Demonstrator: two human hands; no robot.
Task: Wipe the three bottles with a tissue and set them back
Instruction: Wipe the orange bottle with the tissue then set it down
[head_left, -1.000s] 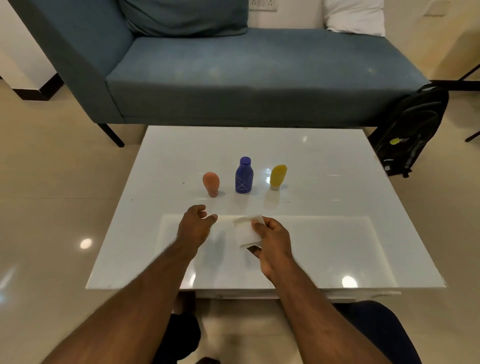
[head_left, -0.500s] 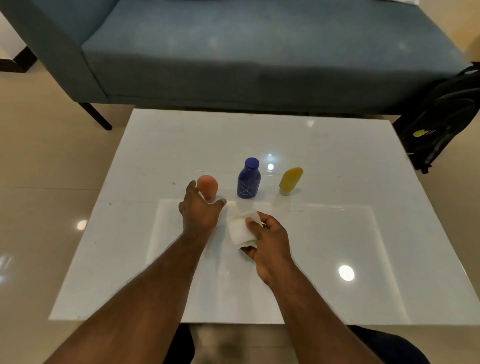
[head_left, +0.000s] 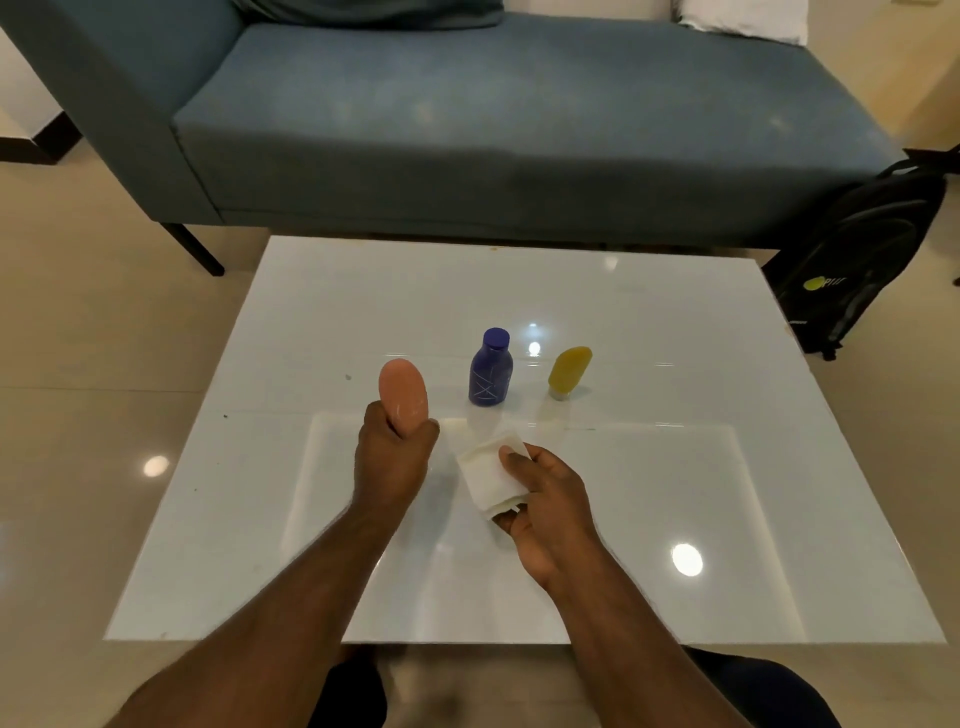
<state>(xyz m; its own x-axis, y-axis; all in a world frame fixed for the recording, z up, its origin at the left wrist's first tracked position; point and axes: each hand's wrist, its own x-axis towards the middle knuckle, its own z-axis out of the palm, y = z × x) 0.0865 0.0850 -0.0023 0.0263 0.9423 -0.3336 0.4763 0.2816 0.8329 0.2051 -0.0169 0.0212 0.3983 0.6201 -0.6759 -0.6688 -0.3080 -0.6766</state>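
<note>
Hands first, two of them, held apart over the near half of the white table (head_left: 675, 519). The right hand (head_left: 545, 499) has one folded white tissue (head_left: 485, 475) pinched between thumb and curled fingers, just beside the left hand but not touching it. The left hand (head_left: 392, 457) is wrapped tight round the lower end of the orange bottle (head_left: 404, 392), which sticks up out of the fist, rounded end uppermost; whether its bottom end is clear of the tabletop is hidden by the fingers.

Three bottles in all. Past the hands, two stand upright on the table near its middle: the blue bottle (head_left: 491, 368), cap on top, and to its right, a little apart, the yellow bottle (head_left: 568, 371), resting on its cap end and leaning slightly.

Beyond the table sits one blue-grey sofa (head_left: 493, 114), with one white pillow (head_left: 743, 18) at its far right end. One black backpack (head_left: 862, 249) leans against the sofa's right end, on the floor.
</note>
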